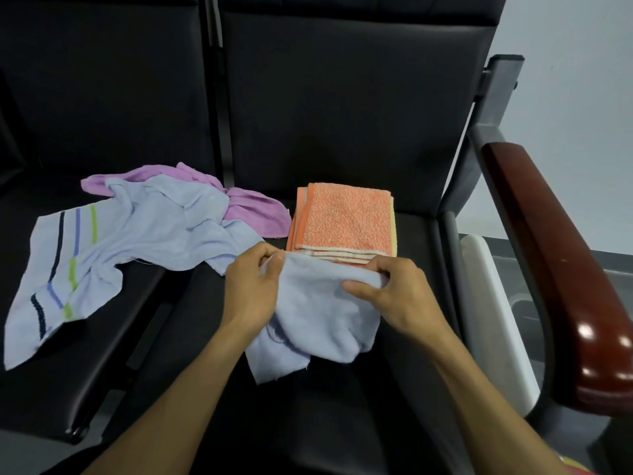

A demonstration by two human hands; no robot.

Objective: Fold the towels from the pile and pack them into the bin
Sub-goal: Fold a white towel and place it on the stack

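Note:
A pale blue towel (318,313) hangs between my hands above the right black seat, its lower part bunched on the cushion. My left hand (251,286) pinches its upper left edge. My right hand (397,293) grips the upper right edge, thumb over the cloth. Just behind my hands lies a folded orange patterned towel (346,219), with a yellow edge showing beneath it. On the left seat sits a loose pile: a pale blue towel with dark, blue and green stripes (113,241) over a crumpled purple towel (253,207). No bin is clearly in view.
Two black padded seats (342,114) with upright backs fill the view, split by a gap. A glossy dark red armrest (561,262) on a grey frame borders the right side. A white rounded object (493,310) stands low beyond that armrest.

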